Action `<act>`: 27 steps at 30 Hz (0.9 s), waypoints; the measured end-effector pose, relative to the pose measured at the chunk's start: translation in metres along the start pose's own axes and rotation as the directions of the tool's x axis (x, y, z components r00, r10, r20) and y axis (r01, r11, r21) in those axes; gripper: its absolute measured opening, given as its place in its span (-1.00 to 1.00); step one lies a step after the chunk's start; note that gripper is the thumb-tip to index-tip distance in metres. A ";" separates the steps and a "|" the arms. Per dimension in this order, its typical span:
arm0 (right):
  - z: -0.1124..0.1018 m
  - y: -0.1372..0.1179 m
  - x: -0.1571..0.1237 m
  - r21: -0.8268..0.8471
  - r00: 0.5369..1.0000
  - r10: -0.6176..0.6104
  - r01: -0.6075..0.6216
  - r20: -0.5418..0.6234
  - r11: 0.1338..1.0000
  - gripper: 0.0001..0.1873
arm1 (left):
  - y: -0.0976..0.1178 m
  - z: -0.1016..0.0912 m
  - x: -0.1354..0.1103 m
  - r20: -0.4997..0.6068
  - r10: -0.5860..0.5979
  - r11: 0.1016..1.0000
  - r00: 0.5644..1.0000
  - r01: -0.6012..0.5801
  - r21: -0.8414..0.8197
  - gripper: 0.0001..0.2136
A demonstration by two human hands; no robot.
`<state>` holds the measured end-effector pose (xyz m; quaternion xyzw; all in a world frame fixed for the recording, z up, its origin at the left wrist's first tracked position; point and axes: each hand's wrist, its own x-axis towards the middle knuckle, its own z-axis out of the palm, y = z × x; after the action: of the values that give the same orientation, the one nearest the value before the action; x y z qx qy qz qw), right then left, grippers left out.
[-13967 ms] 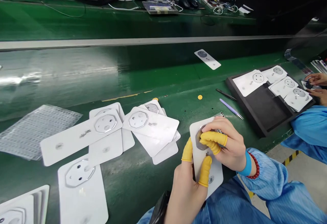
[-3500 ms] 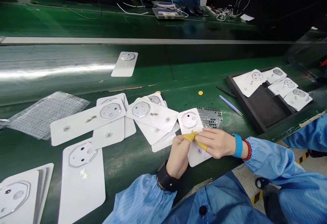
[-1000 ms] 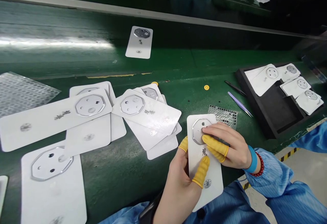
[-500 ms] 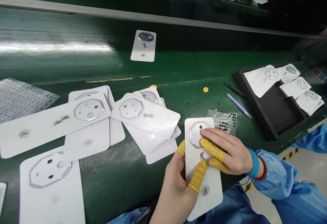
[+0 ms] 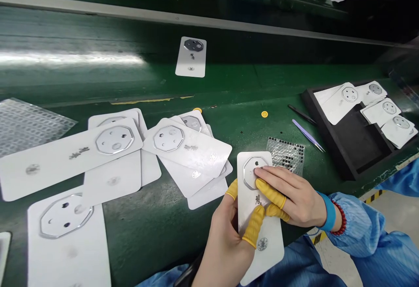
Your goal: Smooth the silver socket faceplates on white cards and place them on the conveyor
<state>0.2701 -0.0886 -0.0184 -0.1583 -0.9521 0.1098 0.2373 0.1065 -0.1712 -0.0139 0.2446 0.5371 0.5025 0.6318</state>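
My left hand [image 5: 229, 239] grips a white phone back cover [image 5: 265, 243] from its left edge, thumb in a yellow finger cot on its face. My right hand [image 5: 291, 195] lies over the cover from the right, fingers stretched, fingertips pressing on its octagonal camera ring [image 5: 252, 171]. Two of those fingers wear yellow cots. A clear sheet of small black dots [image 5: 288, 152] lies just behind the cover.
Several white back covers [image 5: 183, 147] are strewn on the green bench to the left. One cover [image 5: 190, 56] rides the conveyor belt behind. A black tray [image 5: 353, 143] with covers sits at right, tweezers [image 5: 307, 135] beside it. A bubble sheet [image 5: 26, 123] lies far left.
The cover on the belt has drifted to the right. My right fingertips have slid slightly left across the camera ring; my left hand keeps its grip.
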 end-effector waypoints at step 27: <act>0.009 -0.002 -0.002 0.355 0.980 0.042 0.031 -0.195 0.934 -0.48 | -0.004 0.002 -0.005 -0.024 0.110 0.994 0.994 -0.109 0.029 -0.53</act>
<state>0.2666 -0.0920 -0.0268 -0.1255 -0.8874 0.2649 0.3559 0.1106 -0.1768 -0.0140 0.2760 0.5380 0.5319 0.5929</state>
